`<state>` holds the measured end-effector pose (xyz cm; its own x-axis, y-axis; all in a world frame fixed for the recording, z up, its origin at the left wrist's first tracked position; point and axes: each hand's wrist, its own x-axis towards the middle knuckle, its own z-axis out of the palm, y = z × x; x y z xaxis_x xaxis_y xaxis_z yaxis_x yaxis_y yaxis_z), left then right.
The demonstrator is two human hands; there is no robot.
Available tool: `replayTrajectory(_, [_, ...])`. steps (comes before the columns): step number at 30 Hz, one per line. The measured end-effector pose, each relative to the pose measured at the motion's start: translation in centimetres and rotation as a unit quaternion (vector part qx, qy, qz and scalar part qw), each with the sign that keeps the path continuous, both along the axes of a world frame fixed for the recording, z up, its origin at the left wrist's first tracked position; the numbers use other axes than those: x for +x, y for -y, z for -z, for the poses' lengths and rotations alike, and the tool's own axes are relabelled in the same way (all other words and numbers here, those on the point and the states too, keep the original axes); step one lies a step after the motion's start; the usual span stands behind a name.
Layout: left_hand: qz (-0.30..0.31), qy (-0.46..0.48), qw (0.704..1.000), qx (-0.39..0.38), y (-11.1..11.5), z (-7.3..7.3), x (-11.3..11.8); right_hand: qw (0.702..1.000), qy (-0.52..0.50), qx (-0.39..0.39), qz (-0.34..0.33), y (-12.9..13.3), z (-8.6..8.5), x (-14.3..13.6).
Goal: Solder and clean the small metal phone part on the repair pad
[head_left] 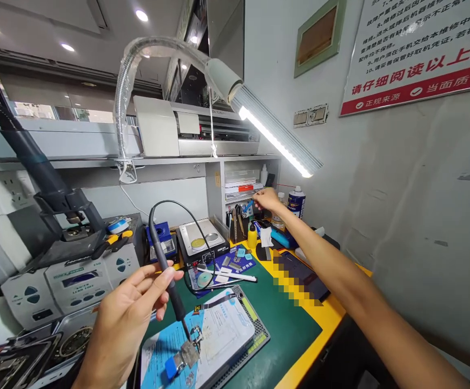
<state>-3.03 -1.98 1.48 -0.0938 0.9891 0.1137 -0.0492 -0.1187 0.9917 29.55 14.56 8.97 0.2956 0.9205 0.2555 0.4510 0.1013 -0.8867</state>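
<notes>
In my left hand [127,313] is a soldering iron [173,300], held between thumb and fingers with its tip pointing down. The tip meets or hangs just over a small metal piece [188,354] with a blue end [172,368]. That piece lies on a white and blue box [229,327], which rests on a perforated mat [261,335]. Stretched far forward, my right hand [266,200] has its fingers pinched by a slim blue item [248,205] above the tool holder [238,227]. What the fingertips grip is too small to make out.
A lit tube lamp [277,129] hangs over the bench. Beside the right arm stand a yellow bottle [252,236] and a spray can [297,201]; a dark phone-like panel [305,275] lies below it. A grey soldering station [80,281] is at left. The iron's cable [184,208] loops behind it.
</notes>
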Motion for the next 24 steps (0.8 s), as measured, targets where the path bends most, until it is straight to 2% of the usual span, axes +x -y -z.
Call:
replayTrajectory(4, [0.006, 0.015, 1.0, 0.003, 0.0, 0.2, 0.0, 1.0, -0.003, 0.027, 0.01, 2.9, -2.0, 1.8])
replayTrajectory(6, [0.003, 0.019, 1.0, 0.009, 0.2, 0.1, 0.1, 0.999, -0.006, 0.046, 0.007, 5.5, -2.6, 2.4])
replayTrajectory(8, [0.005, 0.024, 0.999, 0.032, 0.4, -0.1, 0.3, 0.998, -0.011, 0.063, -0.026, 8.6, -2.5, 2.2])
replayTrajectory(11, [0.012, 0.019, 0.998, 0.06, 0.4, -0.1, 0.6, 0.991, -0.015, 0.049, -0.122, 13.2, -0.9, 0.4])
replayTrajectory(13, [0.004, 0.017, 0.998, 0.055, 0.3, 0.0, 0.8, 0.983, -0.004, 0.005, -0.185, 15.7, 0.7, -1.7])
replayTrajectory(15, [-0.001, 0.012, 0.998, 0.056, 0.2, 0.3, 0.9, 0.959, 0.027, -0.06, -0.277, 17.4, 2.4, -4.0])
replayTrajectory(16, [-0.001, 0.009, 0.998, 0.06, 0.1, 0.5, 1.0, 0.943, 0.038, -0.075, -0.322, 18.0, 3.0, -5.1])
replayTrajectory(19, [0.004, -0.002, 0.998, 0.07, 0.0, 0.8, 1.0, 0.93, 0.037, -0.07, -0.358, 18.2, 4.2, -7.5])
replayTrajectory(21, [0.006, -0.011, 0.997, 0.071, 0.0, 1.0, 0.9, 0.924, 0.051, -0.064, -0.374, 17.9, 4.5, -8.2])
replayTrajectory(24, [0.001, -0.023, 0.997, 0.07, -0.1, 1.3, 0.9, 0.898, 0.134, -0.061, -0.414, 17.2, 5.2, -8.4])
